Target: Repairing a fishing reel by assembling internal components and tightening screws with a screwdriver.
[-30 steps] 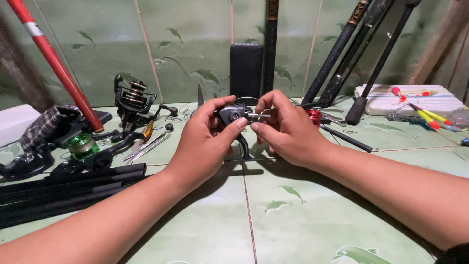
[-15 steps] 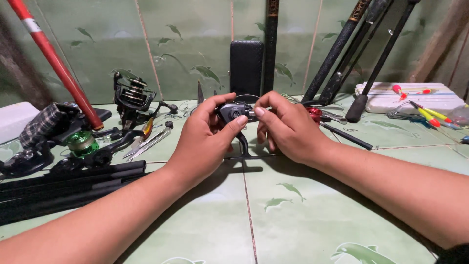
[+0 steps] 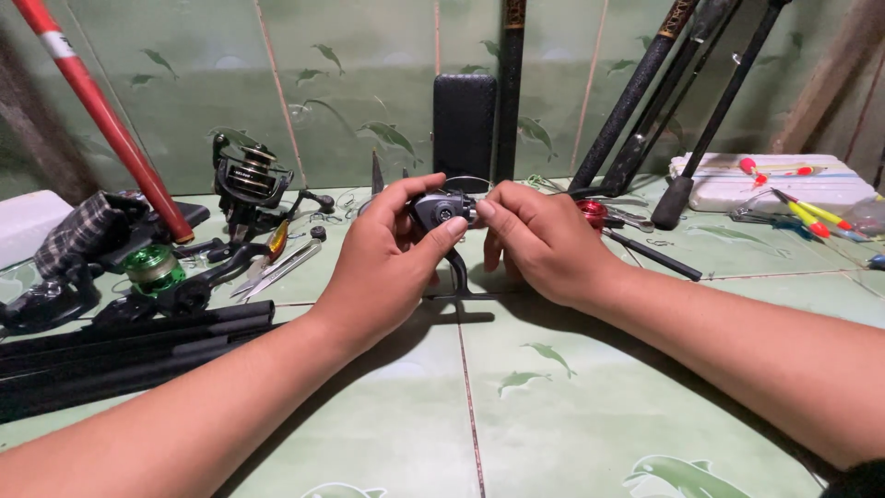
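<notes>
both hands meet over the middle of the green tiled floor (image 3: 553, 406), holding a small dark fishing reel (image 3: 441, 210) between them. the left hand (image 3: 387, 263) wraps it from the left, thumb across the front and fingers curled over the top, closed snugly on the body. the right hand (image 3: 544, 242) comes in from the other side, its fingertips (image 3: 487, 210) pinched narrow against the reel's right face. the reel's black foot (image 3: 458, 293) hangs down below the hands and seems to touch the floor, though i can't be sure from here.

to the left, near the back edge of the floor, stands a second reel (image 3: 247, 184), black with a dark spool, and closer to the left edge lies a green spool (image 3: 152, 267) among black parts. a pair of pliers (image 3: 277, 267) lies just beside them. a bundle of black rod sections (image 3: 129, 355) lies along the left edge, and a red rod (image 3: 101, 115) leans up toward the back left corner. a checked cloth (image 3: 83, 235) sits by its base.

against the back wall stands a black case (image 3: 464, 115), upright. black rods (image 3: 645, 101) lean at the right back. a small red spool (image 3: 592, 212) sits just behind the right hand. at the far right back corner a white foam block (image 3: 770, 184) holds red and yellow floats (image 3: 802, 210).
</notes>
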